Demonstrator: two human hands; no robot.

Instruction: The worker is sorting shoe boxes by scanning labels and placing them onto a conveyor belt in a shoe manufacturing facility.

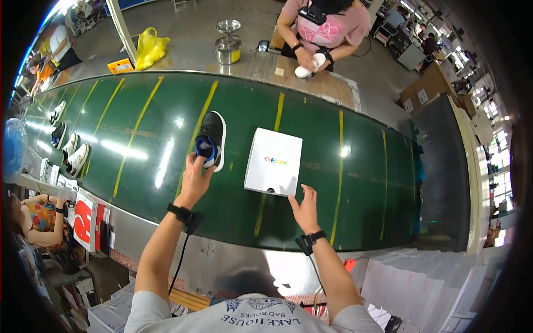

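A dark sneaker (213, 132) with a white sole and blue lining lies on the green conveyor belt, its heel toward me. My left hand (195, 180) has its fingers and thumb on the heel, gripping it at the collar. To the right of the sneaker lies a closed white shoebox (273, 158) with coloured lettering on its lid. Beside the box's near right corner is my right hand (305, 211), open, its fingers apart and its fingertips at or very near the edge. Dark bands with cables circle both my wrists.
Several shoes (76, 160) sit on the far left of the green belt (366, 211). Across it, a person in pink (333, 28) handles a white shoe (311, 65). A yellow bag (151, 49) and a metal pot (228, 51) stand beyond. White boxes (422, 283) are stacked at lower right.
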